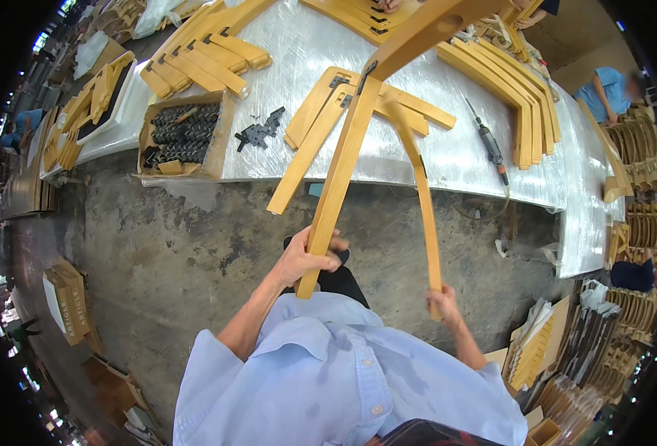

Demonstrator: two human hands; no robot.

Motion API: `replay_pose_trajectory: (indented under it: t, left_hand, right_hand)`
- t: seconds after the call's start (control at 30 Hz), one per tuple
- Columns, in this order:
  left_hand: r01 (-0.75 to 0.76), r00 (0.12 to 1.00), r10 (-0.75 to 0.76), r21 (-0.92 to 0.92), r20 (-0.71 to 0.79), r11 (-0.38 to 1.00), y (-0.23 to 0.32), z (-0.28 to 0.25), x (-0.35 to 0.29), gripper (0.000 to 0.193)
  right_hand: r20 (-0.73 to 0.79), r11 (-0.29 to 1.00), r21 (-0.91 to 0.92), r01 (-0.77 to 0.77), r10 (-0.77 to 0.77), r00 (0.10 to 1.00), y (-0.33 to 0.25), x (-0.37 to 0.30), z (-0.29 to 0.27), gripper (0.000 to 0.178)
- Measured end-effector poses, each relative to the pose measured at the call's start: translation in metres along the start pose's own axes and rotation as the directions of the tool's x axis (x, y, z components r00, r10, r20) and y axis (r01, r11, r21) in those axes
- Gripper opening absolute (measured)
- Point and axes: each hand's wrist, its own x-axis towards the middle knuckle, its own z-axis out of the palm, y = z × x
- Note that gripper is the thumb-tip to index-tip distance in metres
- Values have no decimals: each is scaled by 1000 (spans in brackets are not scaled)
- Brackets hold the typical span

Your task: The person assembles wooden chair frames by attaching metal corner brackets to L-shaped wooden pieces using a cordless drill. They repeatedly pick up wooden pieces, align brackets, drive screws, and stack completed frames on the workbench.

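My left hand [310, 256] is closed around the lower end of a long angled wooden furniture leg [343, 167]. It rises in front of me, with a black metal bracket [368, 76] at its bend. Lower on the right, my right hand [441, 300] grips the end of a second angled wooden leg [426, 215], which looks thin from this side and blurs toward its top. Behind them, several more wooden legs [302, 167] with black brackets lie at the table's front edge, partly covered by the ones I hold.
A plastic-wrapped table [261, 160] spans the far side. On it are a box [142, 141] of black brackets, loose brackets [260, 131], a power screwdriver [490, 145] and stacked wooden legs [533, 111]. Another person [603, 91] is at the right. Cartons [72, 301] stand on the floor, left.
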Motion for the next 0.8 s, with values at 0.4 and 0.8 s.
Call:
replay_pose_trajectory:
  t: [0.4,0.8]
  left_hand:
    - [41,998,-45,-80,-43,996,-26,30,78,80]
    - [-189,982,188,-126,-16,974,39,18,131,46]
  right_hand:
    - [469,802,597,-13,-335,817,-116,-21,152,30]
    - [439,956,253,151,-252,862,-228,39,179,41]
